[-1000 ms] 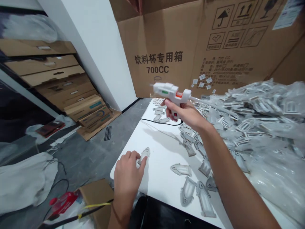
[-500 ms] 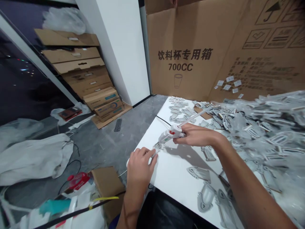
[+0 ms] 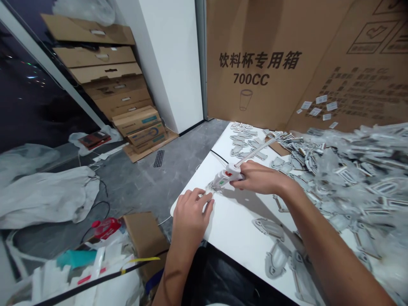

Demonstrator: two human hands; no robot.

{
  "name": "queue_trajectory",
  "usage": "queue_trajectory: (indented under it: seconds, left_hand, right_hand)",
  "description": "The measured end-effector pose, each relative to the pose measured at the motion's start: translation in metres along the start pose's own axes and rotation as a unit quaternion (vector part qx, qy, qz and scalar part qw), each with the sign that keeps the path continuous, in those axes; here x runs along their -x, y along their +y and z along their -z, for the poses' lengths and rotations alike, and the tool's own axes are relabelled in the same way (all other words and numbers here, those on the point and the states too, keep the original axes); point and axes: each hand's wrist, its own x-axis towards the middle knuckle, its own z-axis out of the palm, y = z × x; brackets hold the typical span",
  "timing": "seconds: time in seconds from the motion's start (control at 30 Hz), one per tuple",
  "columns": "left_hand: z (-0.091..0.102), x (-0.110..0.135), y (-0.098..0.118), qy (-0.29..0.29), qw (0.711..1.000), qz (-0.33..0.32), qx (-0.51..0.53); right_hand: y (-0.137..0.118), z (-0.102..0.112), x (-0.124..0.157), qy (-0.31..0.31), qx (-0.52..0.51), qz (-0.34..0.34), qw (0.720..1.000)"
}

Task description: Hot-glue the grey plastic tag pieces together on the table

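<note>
My right hand [image 3: 259, 179] grips a white hot glue gun [image 3: 225, 177] with a red switch, its nozzle pointing down-left at a small grey arch-shaped cutout [image 3: 211, 187] near the left edge of the white table [image 3: 236, 216]. My left hand [image 3: 189, 216] rests flat on the table corner, fingertips pressing on that cutout. A clear glue stick [image 3: 255, 151] juts from the back of the gun. Several similar grey cutouts [image 3: 269, 228] lie on the table under my right forearm.
A heap of bagged cutouts [image 3: 357, 174] fills the table's right side. A large cardboard box [image 3: 287, 63] stands behind it. A black cable [image 3: 218, 156] crosses the table. Flattened cartons [image 3: 117, 102], white sacks [image 3: 44, 199] and a small open box [image 3: 143, 238] lie on the floor at left.
My right hand brought the glue gun down from mid-air to the cutout under my left fingertips. The camera has tilted and shifted; my left hand stays on the piece.
</note>
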Motion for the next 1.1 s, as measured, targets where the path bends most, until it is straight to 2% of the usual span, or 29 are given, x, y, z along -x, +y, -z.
queue_trajectory:
  seconds: [0.37, 0.73, 1.1]
  left_hand:
    - [0.001, -0.001, 0.002, -0.012, 0.999, 0.013, 0.030]
    - [-0.005, 0.000, -0.002, -0.002, 0.996, 0.041, 0.080]
    - [-0.006, -0.001, -0.002, -0.001, 0.994, 0.047, 0.103]
  right_hand:
    - [-0.003, -0.006, -0.001, 0.030, 0.041, -0.048, 0.998]
    - [-0.010, -0.006, 0.001, 0.022, 0.089, -0.056, 0.994]
    - [-0.011, -0.006, 0.001, 0.032, 0.087, -0.070, 0.993]
